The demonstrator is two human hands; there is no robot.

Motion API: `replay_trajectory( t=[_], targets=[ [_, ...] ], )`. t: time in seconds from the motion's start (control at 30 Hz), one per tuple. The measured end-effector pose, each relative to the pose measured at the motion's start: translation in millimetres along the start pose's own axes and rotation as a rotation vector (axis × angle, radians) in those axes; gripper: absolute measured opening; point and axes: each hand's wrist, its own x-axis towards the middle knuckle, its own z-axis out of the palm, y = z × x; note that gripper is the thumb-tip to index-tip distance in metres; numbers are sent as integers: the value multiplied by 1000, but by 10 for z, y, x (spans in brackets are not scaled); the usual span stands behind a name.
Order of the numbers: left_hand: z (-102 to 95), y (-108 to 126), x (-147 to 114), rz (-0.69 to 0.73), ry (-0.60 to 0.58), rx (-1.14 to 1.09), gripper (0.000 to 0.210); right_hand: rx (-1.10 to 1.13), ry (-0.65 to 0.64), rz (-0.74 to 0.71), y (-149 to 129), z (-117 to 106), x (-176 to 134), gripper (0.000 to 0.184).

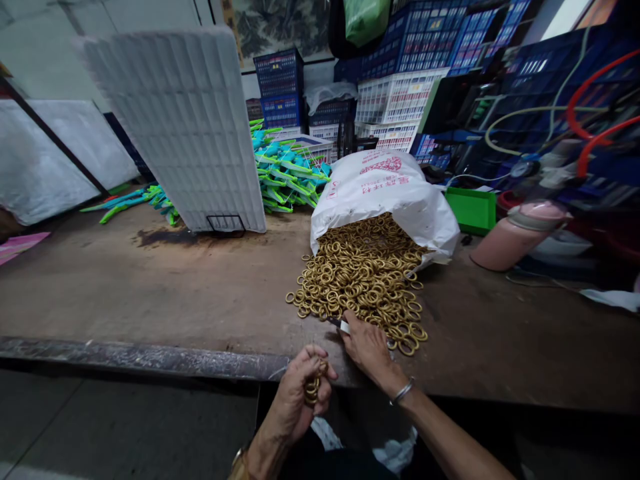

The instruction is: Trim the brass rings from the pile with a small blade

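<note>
My left hand (295,397) is closed round several gold-coloured rings (313,392), just off the front edge of the table. My right hand (369,348) is closed on a small tool (344,326) with a white part and a thin dark tip pointing left; its exact kind is unclear, and the palm hides the rest. That hand is at the front of a heap of gold-coloured rings (357,287) on the table. The heap spills from the open mouth of a white sack (380,190) with red print, which lies on its side.
On the wooden table (200,293) stands a white ribbed panel (190,127), with green and blue plastic parts (290,167) behind it. To the right are a green tray (470,210) and a pink bottle (520,233). Blue crates (280,87) and white crates (395,97) are stacked at the back.
</note>
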Motion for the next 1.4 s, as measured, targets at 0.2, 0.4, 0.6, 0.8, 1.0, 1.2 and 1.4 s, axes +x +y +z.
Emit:
replay_trajectory(
  t=[0.2,0.4,0.6,0.8,1.0,1.2,1.4],
  targets=[
    [-50,20,21,-69,-2,-149,19,30,11,-130,61,61,-126,15],
    [-99,-10,38,-86,51,-217,21,132,-20,-123,114,141,-287,27],
    [-97,18,57,-37,84,-156,18,849,-104,-61,43,-38,-284,20],
    [-14,-40,76,47,156,-27,25,1469,-364,87,-149,-161,-434,30],
    [-3,-116,68,92,171,101,31,1550,-461,103,-213,-157,-442,34],
    [-5,-88,66,256,285,506,32,1197,-228,-18,-142,-74,-367,32],
    [25,-55,44,290,215,633,29,912,-138,-89,-162,-48,-359,26]
  ],
)
